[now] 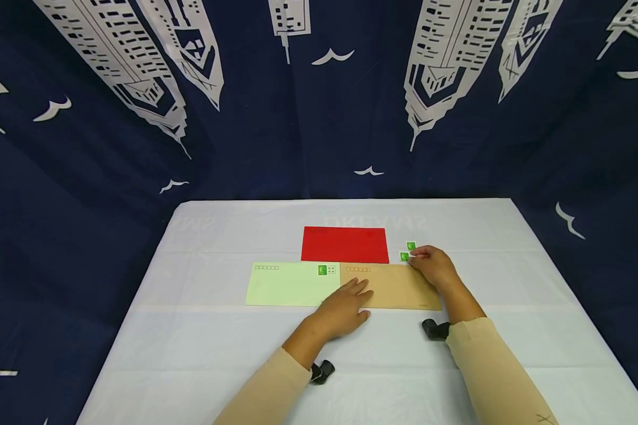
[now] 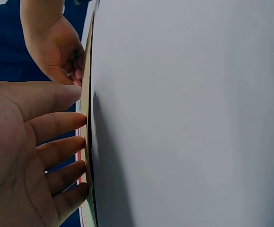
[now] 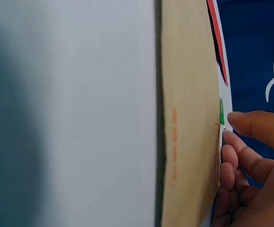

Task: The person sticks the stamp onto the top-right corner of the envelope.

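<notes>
- Left grip (image 1: 342,310) is lying spread, lower centre, steadying the brown envelope (image 1: 404,287).
- Right grip (image 1: 433,267) is working at stamps (image 1: 404,257), centre right; cannot tell if pinching.
- Edge-lifting would be avoiding creases.

Free table (image 1: 202,283) left of green envelope (image 1: 284,286)

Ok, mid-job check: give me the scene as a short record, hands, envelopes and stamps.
left hand: fingers spread, resting on the tan envelope
right hand: at two green stamps right of the red envelope; grip unclear
light green envelope: left of the tan one, one stamp near its upper right
red envelope: behind both, no stamp visible
</notes>
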{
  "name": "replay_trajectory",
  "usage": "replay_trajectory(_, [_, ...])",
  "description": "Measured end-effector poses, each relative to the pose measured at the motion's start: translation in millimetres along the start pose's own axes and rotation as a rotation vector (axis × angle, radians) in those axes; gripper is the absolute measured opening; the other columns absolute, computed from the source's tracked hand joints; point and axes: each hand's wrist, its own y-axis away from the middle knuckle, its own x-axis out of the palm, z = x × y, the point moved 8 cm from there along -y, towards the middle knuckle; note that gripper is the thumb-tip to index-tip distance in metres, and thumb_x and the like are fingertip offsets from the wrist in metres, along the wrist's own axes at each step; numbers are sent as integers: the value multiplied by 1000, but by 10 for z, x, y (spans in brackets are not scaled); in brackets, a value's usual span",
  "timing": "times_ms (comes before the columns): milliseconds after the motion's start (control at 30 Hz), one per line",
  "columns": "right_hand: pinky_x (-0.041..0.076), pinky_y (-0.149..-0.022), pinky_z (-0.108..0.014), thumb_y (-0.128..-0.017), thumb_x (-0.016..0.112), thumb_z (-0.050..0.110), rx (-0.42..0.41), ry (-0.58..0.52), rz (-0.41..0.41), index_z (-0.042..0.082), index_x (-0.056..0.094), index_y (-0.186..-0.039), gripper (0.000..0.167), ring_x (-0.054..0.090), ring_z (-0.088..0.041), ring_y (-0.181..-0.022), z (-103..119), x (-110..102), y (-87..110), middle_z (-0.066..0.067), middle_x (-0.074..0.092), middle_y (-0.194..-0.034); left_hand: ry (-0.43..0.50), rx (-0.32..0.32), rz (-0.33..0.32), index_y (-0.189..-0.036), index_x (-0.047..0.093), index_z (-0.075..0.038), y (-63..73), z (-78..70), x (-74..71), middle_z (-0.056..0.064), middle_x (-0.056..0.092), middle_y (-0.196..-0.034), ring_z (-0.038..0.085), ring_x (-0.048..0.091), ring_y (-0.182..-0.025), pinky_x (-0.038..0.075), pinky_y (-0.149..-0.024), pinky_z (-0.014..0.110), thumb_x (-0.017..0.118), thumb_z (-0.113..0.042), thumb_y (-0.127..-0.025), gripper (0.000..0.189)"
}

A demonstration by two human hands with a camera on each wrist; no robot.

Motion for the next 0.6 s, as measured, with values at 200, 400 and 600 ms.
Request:
replay_trajectory(200, [46, -76, -24, -99, 63, 22, 6, -5, -7, -1, 62, -124, 35, 57, -21, -94, -1, 10, -3, -12, 62, -108, -49, 2, 5, -153, 46, -14, -14, 15, 39, 3, 31, -167, 22, 24, -157, 22, -128, 32, 55, -30, -104, 52])
replay_trajectory(400, [46, -74, -24, -98, 65, 23, 13, 3, -21, -1, 62, -121, 33, 56, -19, -91, -10, 9, -20, -10, 61, -104, -104, 9, 8, -153, 46, -16, -24, 13, 56, 3, 32, -166, 22, 25, -157, 21, -128, 30, 51, -25, -105, 49])
replay_trajectory(600, [45, -72, -24, -96, 68, 23, 4, 8, -37, -1, 63, -119, 33, 55, -17, -86, -18, 0, -46, -9, 61, -101, -136, 18, -1, -152, 47, -16, -26, -9, 45, 4, 34, -165, 22, 27, -156, 22, -128, 29, 47, -17, -106, 47])
